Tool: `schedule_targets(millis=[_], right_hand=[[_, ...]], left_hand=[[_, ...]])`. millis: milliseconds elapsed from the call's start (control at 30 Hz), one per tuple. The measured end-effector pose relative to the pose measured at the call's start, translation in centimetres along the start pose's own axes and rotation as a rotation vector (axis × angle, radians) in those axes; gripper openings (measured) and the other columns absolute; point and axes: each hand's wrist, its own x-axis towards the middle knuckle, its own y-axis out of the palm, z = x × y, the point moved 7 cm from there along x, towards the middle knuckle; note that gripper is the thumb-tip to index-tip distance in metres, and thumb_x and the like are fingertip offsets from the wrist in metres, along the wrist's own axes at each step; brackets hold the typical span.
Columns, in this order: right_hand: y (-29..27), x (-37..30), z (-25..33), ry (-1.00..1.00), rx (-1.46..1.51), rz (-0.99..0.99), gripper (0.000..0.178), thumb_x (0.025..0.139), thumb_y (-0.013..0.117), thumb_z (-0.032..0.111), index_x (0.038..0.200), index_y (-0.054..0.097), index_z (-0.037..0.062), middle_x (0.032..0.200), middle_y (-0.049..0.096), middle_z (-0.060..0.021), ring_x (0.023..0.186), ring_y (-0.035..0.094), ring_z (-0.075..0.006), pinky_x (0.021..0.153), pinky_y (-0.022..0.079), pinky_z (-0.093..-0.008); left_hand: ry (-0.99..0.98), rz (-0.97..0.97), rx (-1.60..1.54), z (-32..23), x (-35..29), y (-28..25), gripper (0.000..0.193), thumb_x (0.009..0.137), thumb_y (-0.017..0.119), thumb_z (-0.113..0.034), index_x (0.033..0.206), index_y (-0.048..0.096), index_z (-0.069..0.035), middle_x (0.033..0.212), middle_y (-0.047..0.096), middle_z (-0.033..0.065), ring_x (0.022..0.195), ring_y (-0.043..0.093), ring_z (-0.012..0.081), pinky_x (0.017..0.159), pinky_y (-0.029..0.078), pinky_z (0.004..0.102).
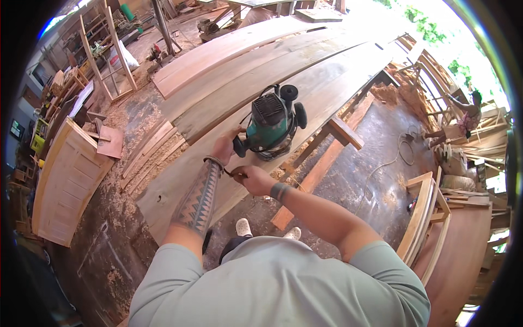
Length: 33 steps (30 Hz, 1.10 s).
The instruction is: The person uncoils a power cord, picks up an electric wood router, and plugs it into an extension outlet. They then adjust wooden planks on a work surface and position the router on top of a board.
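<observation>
A green and black plunge router (268,122) stands upright on a wide pale board (321,103) in front of me. My left hand (225,148) is at the router's near left side, its fingers curled around by the black side knob (239,146) and partly hidden. Close to my left wrist, my right hand (256,180) is closed, with a small dark piece (238,175) at its fingertips that I cannot make out. A bracelet circles my left wrist.
More long planks (218,54) lie beside the board. A wooden trestle (340,131) supports its right side. A panelled door (71,182) leans at left among shavings, and frames (427,218) stand at right. A cord (384,163) lies on the floor. Another person (466,117) is at far right.
</observation>
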Motion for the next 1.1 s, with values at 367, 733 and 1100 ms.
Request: schedule_targets(millis=[367, 733, 1100], right_hand=[[-3.0, 1.8, 3.1, 0.037, 0.778, -0.136, 0.030, 0.104, 0.053, 0.013, 0.133, 0.060, 0.0058, 0.081, 0.056, 0.0007, 0.069, 0.055, -0.0077, 0.063, 0.049, -0.0235], [-29.4, -2.1, 13.6, -0.539, 1.019, -0.793, 0.050, 0.104, 0.053, 0.015, 0.151, 0.036, 0.0227, 0.091, 0.057, -0.0042, 0.071, 0.057, -0.0169, 0.071, 0.054, -0.0418], [-23.2, -24.9, -10.1, 0.012, 0.996, -0.642, 0.027, 0.102, 0.053, 0.035, 0.096, 0.059, 0.0097, 0.082, 0.062, -0.0070, 0.079, 0.066, -0.0260, 0.078, 0.056, -0.0460]], left_hand=[[0.360, -0.025, 0.652, -7.6, 0.1, -2.2, 0.043, 0.102, 0.057, -0.041, 0.110, 0.066, 0.001, 0.104, 0.069, 0.0127, 0.099, 0.064, 0.0207, 0.087, 0.050, 0.0365], [0.218, 0.154, 0.381, -1.9, 0.3, 3.4, 0.064, 0.088, 0.077, -0.024, 0.136, 0.037, -0.016, 0.103, 0.057, 0.0095, 0.085, 0.062, 0.0190, 0.070, 0.055, 0.0354], [0.200, 0.230, 0.047, -0.4, 1.6, 3.8, 0.060, 0.082, 0.079, -0.015, 0.132, 0.046, -0.014, 0.107, 0.058, 0.0093, 0.090, 0.061, 0.0192, 0.076, 0.053, 0.0348]])
